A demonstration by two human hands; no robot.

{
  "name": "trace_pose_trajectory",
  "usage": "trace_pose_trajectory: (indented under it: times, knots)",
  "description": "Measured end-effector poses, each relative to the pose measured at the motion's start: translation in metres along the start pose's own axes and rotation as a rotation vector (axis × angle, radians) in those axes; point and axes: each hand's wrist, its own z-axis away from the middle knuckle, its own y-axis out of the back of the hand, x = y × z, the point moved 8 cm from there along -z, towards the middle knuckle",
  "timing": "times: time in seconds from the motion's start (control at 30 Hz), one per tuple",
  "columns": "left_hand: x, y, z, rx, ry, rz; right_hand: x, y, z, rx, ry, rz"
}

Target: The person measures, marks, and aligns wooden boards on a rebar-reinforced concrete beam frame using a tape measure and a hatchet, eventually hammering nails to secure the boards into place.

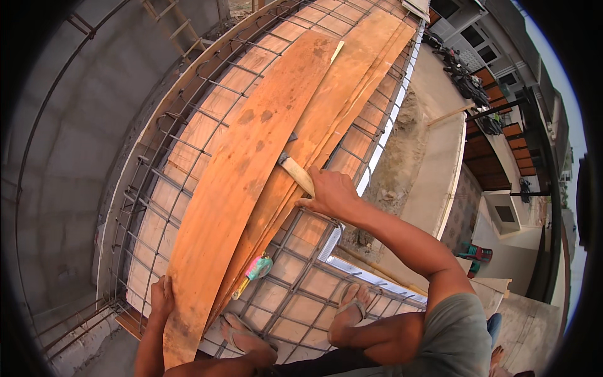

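Observation:
A long orange-brown plywood strip point(242, 151) with dark stains lies on top of several similar plywood strips point(352, 81). My left hand point(161, 296) is closed around the near left edge of the top strip. My right hand point(334, 192) grips the pale wooden handle of a hammer point(298, 176) over the right side of the stack. The hammer's dark head rests at the top strip's right edge, partly hidden. A green and pink tape measure point(258, 267) sits beside the stack near my feet.
A steel rebar grid point(292, 283) over wooden formwork spreads under the plywood and my sandalled feet point(352, 305). Bent bar ends stick up along the left wooden edge point(135, 125). A white metal edge point(377, 279) borders a drop on the right, with motorbikes point(465, 81) beyond.

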Motion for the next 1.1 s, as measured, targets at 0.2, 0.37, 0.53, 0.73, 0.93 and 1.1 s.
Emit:
trace_pose_trajectory:
  times: [0.2, 0.37, 0.53, 0.73, 0.93, 1.1]
  knots:
    - [-0.028, 0.004, 0.016, 0.001, 0.002, 0.023, 0.027, -0.027, -0.002, -0.031, -0.109, -0.152]
    - [-0.026, -0.005, 0.024, -0.021, -0.072, -0.047, 0.078, -0.01, 0.001, 0.007, -0.252, -0.139]
    - [-0.03, -0.014, 0.033, -0.021, -0.042, 0.004, 0.141, 0.026, -0.015, 0.241, -0.45, -0.147]
    - [-0.033, -0.008, 0.025, -0.028, -0.04, -0.129, 0.24, 0.026, 0.014, 0.529, -0.738, -0.172]
    - [-0.027, 0.003, 0.024, 0.053, -0.024, -0.377, 0.196, 0.035, -0.003, 0.477, -0.693, -0.31]
    - [0.037, 0.012, 0.014, 0.275, -0.192, -0.299, 0.165, 0.007, -0.048, 0.398, -0.529, -0.219]
